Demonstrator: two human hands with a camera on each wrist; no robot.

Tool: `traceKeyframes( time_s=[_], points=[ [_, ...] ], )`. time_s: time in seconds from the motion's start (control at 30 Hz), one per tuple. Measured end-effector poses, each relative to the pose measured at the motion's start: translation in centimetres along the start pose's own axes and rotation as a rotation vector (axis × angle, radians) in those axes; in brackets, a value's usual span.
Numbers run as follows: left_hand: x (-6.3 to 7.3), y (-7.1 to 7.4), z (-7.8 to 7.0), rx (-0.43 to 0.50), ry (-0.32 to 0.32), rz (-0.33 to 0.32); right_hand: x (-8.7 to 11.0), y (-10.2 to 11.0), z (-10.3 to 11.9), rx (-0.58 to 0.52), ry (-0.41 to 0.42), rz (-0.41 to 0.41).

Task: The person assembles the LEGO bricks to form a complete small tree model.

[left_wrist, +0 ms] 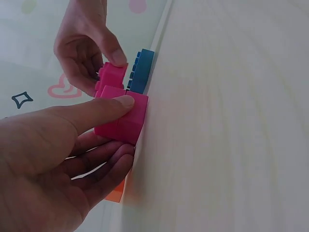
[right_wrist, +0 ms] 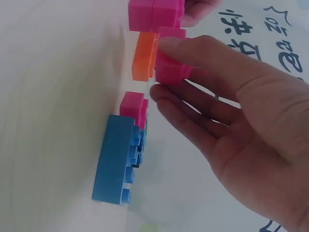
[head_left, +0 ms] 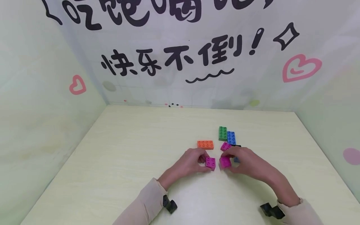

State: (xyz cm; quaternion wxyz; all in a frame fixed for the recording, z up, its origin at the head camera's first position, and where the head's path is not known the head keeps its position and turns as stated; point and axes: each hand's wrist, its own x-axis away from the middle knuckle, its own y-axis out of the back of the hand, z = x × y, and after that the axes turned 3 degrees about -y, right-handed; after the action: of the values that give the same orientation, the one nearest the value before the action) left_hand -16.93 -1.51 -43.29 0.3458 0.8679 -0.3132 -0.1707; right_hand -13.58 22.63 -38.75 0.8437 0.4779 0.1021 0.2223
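My left hand (head_left: pixel 192 162) pinches a short stack of two pink building bricks (head_left: pixel 210 163) between thumb and fingers, low over the table. The seam between the two bricks shows in the left wrist view, where the stack (left_wrist: pixel 123 118) has the thumb on its near side. Just to the right, my right hand (head_left: pixel 247 161) pinches another pink brick (right_wrist: pixel 169 60), tilted, with its studs facing away from the thumb side. In the head view a narrow gap separates this pink brick (head_left: pixel 225 162) from the stack.
An orange brick (head_left: pixel 205 144) lies beyond my left hand. Behind my right hand are a green brick (head_left: pixel 222 133), a blue brick (head_left: pixel 231 137), a loose pink brick (head_left: pixel 226 146) and a partly hidden black one. A darker blue brick (right_wrist: pixel 113 159) lies beside that hand.
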Motion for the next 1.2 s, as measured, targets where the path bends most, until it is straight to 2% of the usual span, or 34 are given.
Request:
traceKeyframes(
  time_s=[0.2,0.4,0.57,1.2],
  points=[
    [-0.1,0.0,0.1,0.019,-0.006,0.001,-0.2,-0.4,0.1,-0.114,0.057,-0.108],
    [-0.2,-0.1,0.3,0.021,-0.023,0.001,-0.6,-1.8,1.0,-0.207,0.112,-0.163],
    [-0.3,-0.2,0.4,0.011,-0.035,-0.005,-0.9,-2.5,1.2,-0.203,0.102,-0.188],
    [-0.1,0.0,0.4,0.019,-0.042,-0.02,-1.3,-2.9,1.5,-0.196,0.113,-0.214]
  ],
)
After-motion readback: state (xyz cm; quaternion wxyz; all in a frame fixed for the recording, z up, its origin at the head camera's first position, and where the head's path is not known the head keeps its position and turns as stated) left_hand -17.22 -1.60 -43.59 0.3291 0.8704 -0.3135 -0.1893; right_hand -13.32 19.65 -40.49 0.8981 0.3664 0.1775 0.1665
